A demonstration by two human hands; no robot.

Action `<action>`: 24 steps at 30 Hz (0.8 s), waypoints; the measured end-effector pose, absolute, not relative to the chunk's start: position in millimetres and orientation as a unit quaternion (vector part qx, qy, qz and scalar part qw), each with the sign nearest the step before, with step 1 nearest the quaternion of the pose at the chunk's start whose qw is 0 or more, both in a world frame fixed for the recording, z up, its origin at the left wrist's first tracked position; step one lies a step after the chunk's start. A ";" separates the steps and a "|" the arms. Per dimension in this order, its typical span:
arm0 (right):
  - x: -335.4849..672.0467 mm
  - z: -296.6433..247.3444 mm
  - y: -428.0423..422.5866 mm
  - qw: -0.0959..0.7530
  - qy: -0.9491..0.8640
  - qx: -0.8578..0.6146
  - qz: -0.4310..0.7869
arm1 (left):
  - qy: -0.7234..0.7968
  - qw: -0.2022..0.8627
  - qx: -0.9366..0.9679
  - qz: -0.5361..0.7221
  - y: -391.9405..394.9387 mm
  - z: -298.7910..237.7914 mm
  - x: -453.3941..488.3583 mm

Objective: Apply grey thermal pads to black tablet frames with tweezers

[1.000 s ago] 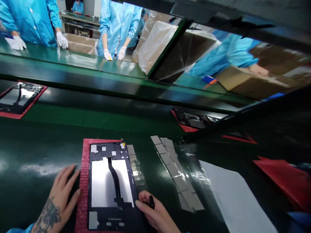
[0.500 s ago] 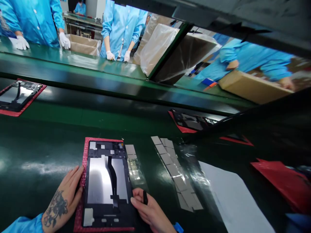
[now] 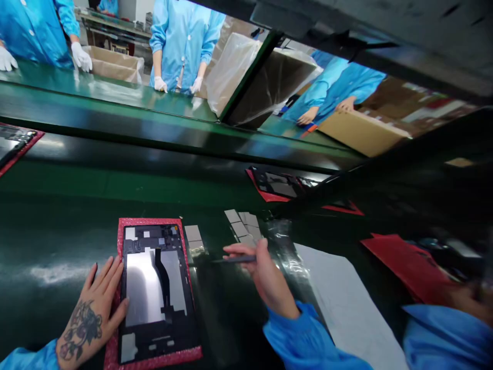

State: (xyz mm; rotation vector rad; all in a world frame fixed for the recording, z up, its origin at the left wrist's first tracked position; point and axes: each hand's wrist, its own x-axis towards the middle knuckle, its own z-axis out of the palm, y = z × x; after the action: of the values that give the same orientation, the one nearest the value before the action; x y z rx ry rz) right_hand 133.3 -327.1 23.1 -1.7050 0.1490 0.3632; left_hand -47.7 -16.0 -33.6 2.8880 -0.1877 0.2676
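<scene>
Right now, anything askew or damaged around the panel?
Only the two gray strips beyond the right hand look untidy: they overlap unevenly, partly hidden by it. No damage shows on the panel.

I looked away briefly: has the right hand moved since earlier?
Yes: the right hand moved forward and rightward, away from the panel, toward the grey strips.

single head cam, facing forward and down over green worktop (image 3: 65, 226); left hand (image 3: 94, 303) and right hand (image 3: 265, 275) close in, lower half of frame; far counter (image 3: 115, 105) well beyond, edge slanting down to the right; co-worker (image 3: 183, 43) behind it, cropped by top edge
</scene>
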 end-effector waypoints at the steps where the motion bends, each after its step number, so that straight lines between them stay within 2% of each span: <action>1: 144.1 18.9 -324.1 0.641 0.069 -0.743 0.176 | -0.067 0.114 0.987 0.093 -16.2 -32.3 -46.7; 4: 168.8 1.2 -316.0 0.672 0.089 -0.701 0.222 | -0.075 0.108 0.987 0.093 -14.8 -28.9 -46.1; 9: 182.2 -28.1 -317.1 0.737 0.094 -0.638 0.202 | -0.077 0.084 0.989 0.094 -6.9 -16.8 -38.6; 12: 183.1 -36.8 -321.9 0.739 0.082 -0.640 0.194 | -0.067 0.112 0.982 0.136 -20.3 1.5 -9.1; 15: 182.9 -39.5 -322.8 0.744 0.060 -0.638 0.190 | -0.161 0.165 0.966 0.119 -57.7 14.1 41.2; 19: 179.2 -42.7 -319.4 0.742 0.081 -0.650 0.143 | -0.262 0.228 0.937 0.029 -107.5 -2.6 102.9; 24: 172.9 -45.9 -316.0 0.715 0.090 -0.688 0.085 | -0.264 0.291 0.919 0.015 -120.3 -37.4 124.1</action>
State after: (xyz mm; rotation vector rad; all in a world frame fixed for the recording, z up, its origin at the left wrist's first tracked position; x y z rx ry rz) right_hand 172.9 -316.0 -45.9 -1.5228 0.1983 0.1881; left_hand 124.1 -120.3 -37.4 2.4508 -0.7044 0.0398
